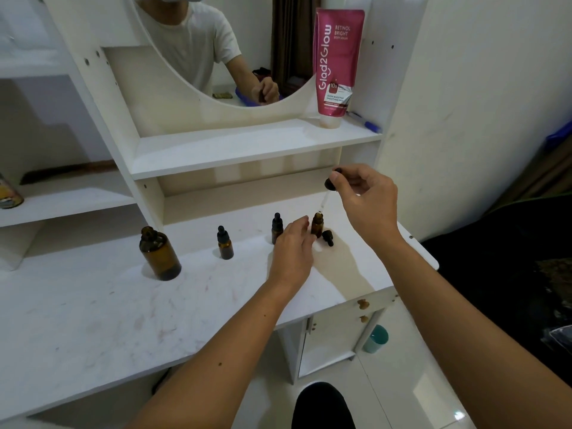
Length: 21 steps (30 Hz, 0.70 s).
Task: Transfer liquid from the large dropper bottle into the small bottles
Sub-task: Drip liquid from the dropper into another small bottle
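The large dropper bottle (159, 255) stands uncapped at the left of the counter (93, 305), well apart from the hands. Its dropper (328, 190) is pinched by the bulb in the right hand (368, 199), glass tip at the mouth of an open small bottle (317, 225) that the left hand (292, 246) closes around and steadies. That bottle's own cap (328, 237) lies just beside it. Two other small bottles (225, 243), (277, 228) are still capped, so I judge the filling is at an early or middle stage; their levels cannot be read. The white counter looks scuffed and stained, under a shelf (247, 150) carrying a pink tube (337, 63) and a mirror (216, 48).
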Each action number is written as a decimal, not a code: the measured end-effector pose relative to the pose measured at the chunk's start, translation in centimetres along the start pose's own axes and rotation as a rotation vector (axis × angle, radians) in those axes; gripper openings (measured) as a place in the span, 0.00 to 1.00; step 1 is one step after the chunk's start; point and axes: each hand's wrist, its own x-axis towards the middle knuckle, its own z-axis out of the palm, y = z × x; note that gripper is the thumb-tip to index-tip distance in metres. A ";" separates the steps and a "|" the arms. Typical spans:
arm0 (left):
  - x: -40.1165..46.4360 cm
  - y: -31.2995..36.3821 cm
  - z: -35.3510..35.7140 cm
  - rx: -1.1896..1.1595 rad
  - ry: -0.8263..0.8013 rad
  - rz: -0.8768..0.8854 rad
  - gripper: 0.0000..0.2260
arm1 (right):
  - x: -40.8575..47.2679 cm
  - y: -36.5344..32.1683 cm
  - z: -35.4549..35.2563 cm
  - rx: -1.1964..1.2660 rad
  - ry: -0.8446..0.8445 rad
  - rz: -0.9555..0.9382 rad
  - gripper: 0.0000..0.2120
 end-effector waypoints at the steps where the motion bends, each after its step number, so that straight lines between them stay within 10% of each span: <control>1: -0.4 -0.1 -0.4 0.007 0.005 -0.009 0.17 | -0.1 -0.4 -0.1 0.006 0.016 -0.003 0.07; 21: -10.1 -3.1 -14.0 -0.073 0.056 -0.130 0.21 | -7.5 -10.6 8.5 0.222 -0.145 -0.091 0.08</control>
